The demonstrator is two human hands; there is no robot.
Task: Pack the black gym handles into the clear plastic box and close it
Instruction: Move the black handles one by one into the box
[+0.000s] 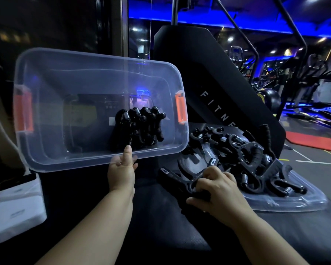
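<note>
The clear plastic box [96,104] is tipped up on its side, so its open mouth faces the person. The left hand [121,172] holds it by the bottom rim, with the thumb hooked over the edge and the fingers underneath. A small row of black handles [141,127] already sits inside, low down and toward the right end, near the orange latch [180,108]. The right hand [216,190] is closed around one black handle [180,178] that lies on the dark mat [161,226]. That handle is long, and its far end points up and to the left, toward the box. The rest of the handles are in a pile [246,161] on the clear lid [287,205], just to the right of the box and behind the right hand. So the box mouth is up and to the left of the held handle (not far, with only the left hand between them). The right hand is the closer one to the pile, and I think it will do the carrying while the left hand keeps the box steady. Many handles are not packed yet, and the lid is not on.
</note>
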